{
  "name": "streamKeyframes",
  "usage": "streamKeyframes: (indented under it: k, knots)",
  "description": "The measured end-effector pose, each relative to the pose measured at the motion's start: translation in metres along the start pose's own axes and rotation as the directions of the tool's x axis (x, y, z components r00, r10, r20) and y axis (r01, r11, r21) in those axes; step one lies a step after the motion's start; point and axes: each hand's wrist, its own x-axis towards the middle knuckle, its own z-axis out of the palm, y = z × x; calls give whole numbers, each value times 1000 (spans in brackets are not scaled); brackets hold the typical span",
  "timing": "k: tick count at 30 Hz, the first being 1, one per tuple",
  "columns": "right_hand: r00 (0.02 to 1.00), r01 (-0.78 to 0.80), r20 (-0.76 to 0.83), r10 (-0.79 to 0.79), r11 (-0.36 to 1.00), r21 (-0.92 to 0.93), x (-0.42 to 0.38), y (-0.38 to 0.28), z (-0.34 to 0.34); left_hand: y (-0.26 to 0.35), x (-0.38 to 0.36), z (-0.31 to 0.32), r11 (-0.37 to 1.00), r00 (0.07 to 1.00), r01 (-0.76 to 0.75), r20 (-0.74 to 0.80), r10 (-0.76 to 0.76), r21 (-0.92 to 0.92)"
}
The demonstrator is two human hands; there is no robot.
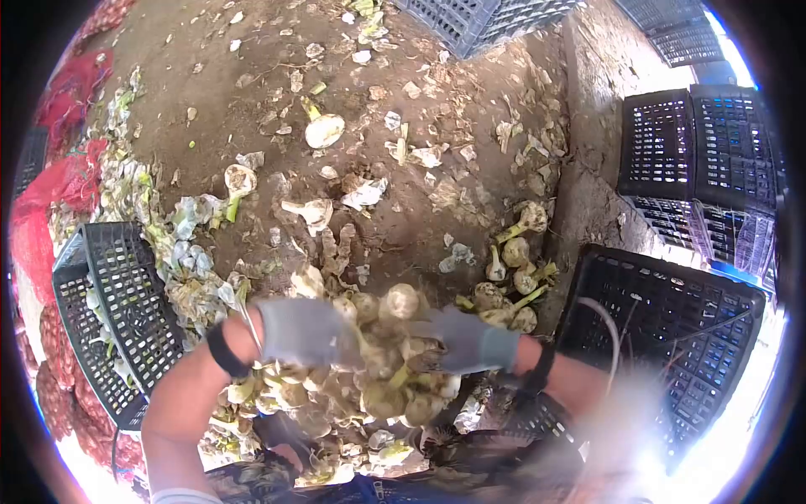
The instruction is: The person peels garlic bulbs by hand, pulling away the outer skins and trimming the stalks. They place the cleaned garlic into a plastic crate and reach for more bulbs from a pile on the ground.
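My left hand point(306, 332), in a grey glove, reaches over a pile of garlic bulbs point(290, 391) in front of me. Its fingers are smeared by motion, beside bulbs near the middle of the pile. Across from it, my right hand point(466, 338), gloved too, hovers at the pile's right side, its blurred fingertips close to several bulbs. What either hand holds, if anything, cannot be made out. One pale garlic bulb point(399, 301) shows between and just beyond the hands. Another group of bulbs with green stems point(516, 252) lies on the ground beyond my right hand.
Dirt ground point(252, 67) carries scattered skins and a loose bulb point(324, 130). A tilted black crate point(130, 286) stands left, near red mesh sacks point(63, 193). To the right are another black crate point(672, 328) and stacked crates point(659, 143); a blue-grey crate point(478, 25) is ahead.
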Motion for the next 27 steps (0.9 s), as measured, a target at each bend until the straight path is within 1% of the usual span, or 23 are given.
streamKeyframes:
  k: [1, 2, 3, 4, 5, 6, 7, 8, 10, 11, 12, 13, 14, 15, 16, 17, 19, 21, 22, 23, 24, 25, 27]
  knots:
    - [1000, 8, 8, -9, 992, 125, -11, -10, -20, -13, 3, -15, 998, 950, -21, -309, 41, 67]
    - [1000, 9, 18, -13, 968, 250, -19, -8, -38, -27, 9, -32, 991, 807, -27, -582, 99, 132]
    - [989, 91, -137, -53, 955, 284, -23, 11, -55, -17, 14, -64, 990, 610, 138, -787, -87, -3]
    - [952, 174, -295, -83, 938, 300, -27, 40, -76, -25, 19, -86, 996, 381, -54, -923, -46, -72]
    - [908, -111, -415, 49, 986, -126, -24, 84, -94, -52, 45, -111, 996, 151, -2, -984, 91, 92]
    - [659, -157, -643, 389, 908, 387, -27, 70, -110, -85, 77, -140, 992, 164, 122, -986, 17, 38]
    - [543, -380, -743, 391, 904, 199, -26, 112, -122, -108, 100, -158, 969, 168, 246, -984, -58, -15]
    - [430, -596, -832, 350, 803, 30, -26, 163, -122, -115, 110, -157, 972, 175, 234, -983, -55, -13]
    - [429, -631, -827, 364, 776, 14, -12, 207, -96, -125, 127, -150, 974, 184, 222, -983, 0, 42]
    - [428, -655, -822, 374, 755, 3, -7, 217, -81, -122, 131, -133, 992, 236, 122, -972, 7, 37]
    - [526, -565, -640, 560, 793, 229, -5, 192, -84, -117, 128, -102, 999, 285, 31, -958, 5, 15]
    - [599, -523, -559, 574, 808, 270, 6, 195, -61, -108, 120, -67, 990, 311, -78, -940, 140, 121]
    - [665, -483, -482, 571, 820, 307, 12, 194, -36, -100, 107, -35, 992, 457, -33, -881, 121, 119]
    - [717, -456, -476, 509, 859, 231, 11, 164, -13, -121, 108, 6, 948, 489, -64, -818, 301, 311]
    - [771, -417, -459, 440, 895, 158, 10, 120, 9, -91, 83, 32, 994, 625, -90, -774, 99, 54]
    - [797, -450, -410, 445, 889, 90, 11, 74, 15, -87, 64, 57, 982, 602, -159, -778, 179, 104]
    - [815, -480, -360, 453, 877, 18, 4, 37, 26, -76, 20, 72, 979, 777, -177, -596, 204, 105]
    - [885, -379, -267, 382, 923, 66, -9, 36, 29, -76, -7, 52, 988, 871, -157, -470, 142, 8]
    - [901, -347, -236, 363, 932, 109, -14, 31, 27, -82, -13, 41, 989, 711, -144, -699, 76, -40]
    - [901, -348, -236, 364, 931, 108, -19, 26, 20, -95, -15, 25, 985, 493, -145, -870, -7, -90]
    - [905, -282, -276, 324, 942, 181, -23, 14, 7, -126, -11, 6, 904, 426, -220, -870, -250, -367]
    - [903, -211, -320, 287, 945, 251, -25, 8, -4, -118, -19, -15, 975, 89, -22, -972, -219, -222]
    - [798, -269, -379, 469, 839, 473, -21, 19, -23, -196, 7, -49, 954, 40, 155, -963, -267, -258]
